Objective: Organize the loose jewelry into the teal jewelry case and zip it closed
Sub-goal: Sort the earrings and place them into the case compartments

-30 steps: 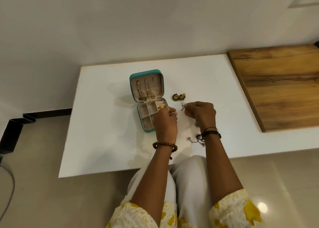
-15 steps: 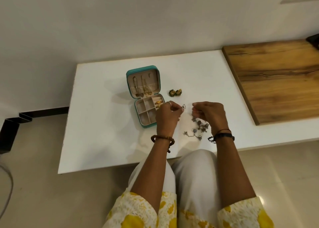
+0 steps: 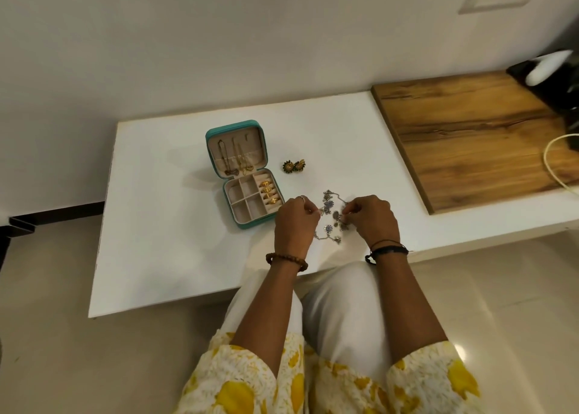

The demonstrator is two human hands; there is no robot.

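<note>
Your hands have come down and apart a little since a moment ago, and more of the necklace (image 3: 332,217) now shows between them. The rings (image 3: 268,191) in the case (image 3: 247,175), which your left hand hid before, are in plain sight now.

Your left hand (image 3: 296,222) pinches one end of the necklace with the fingertips curled in. Your right hand (image 3: 371,217) pinches it too, a bit to the right. The necklace is silver with small round flower bits. Part of it loops up past your fingers on the far side, and part hangs down near you, between your two wrists. It is over the white table (image 3: 175,231), and you cannot tell if the low part touches it.

The case is open and sits just left of your left hand, close but not touching. Its lid stands on the far side with thin chains (image 3: 235,159) hanging in it. The near half has little boxes, and four gold rings sit in the right-hand row.

Two flower earrings (image 3: 294,166) lie on the table, right of the lid and far from your hands.

A wood board (image 3: 476,137) lies on the right of the table.
</note>
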